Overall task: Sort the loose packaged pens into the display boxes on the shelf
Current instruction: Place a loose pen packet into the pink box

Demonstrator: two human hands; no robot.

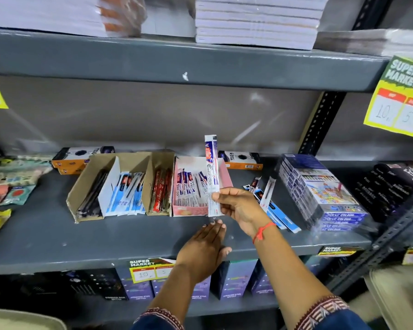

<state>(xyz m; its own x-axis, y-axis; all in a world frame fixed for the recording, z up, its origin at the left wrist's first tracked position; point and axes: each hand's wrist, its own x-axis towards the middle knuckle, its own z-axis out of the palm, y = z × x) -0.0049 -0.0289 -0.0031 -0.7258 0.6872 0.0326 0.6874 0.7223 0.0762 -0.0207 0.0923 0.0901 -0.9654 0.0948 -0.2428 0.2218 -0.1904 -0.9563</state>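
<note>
My right hand [241, 208] pinches the lower end of a white and purple packaged pen [212, 172], held upright in front of the pink display box [226, 175] that contains similar pens. My left hand [204, 248] hovers flat and empty just below it, over the shelf's front edge. Left of the pink box stand a brown box of red pens [161, 186], a white box of blue-packaged pens [126, 191] and a brown box of dark pens [91, 194]. Several loose packaged pens [270, 201] lie on the shelf to the right of my right hand.
A stack of colour-pencil packs [320, 191] stands right of the loose pens, with black packages [396, 186] beyond. Orange and black boxes [242, 160] sit at the back. Colourful pouches [7, 186] lie far left. A yellow price tag [398, 98] hangs from the upper shelf.
</note>
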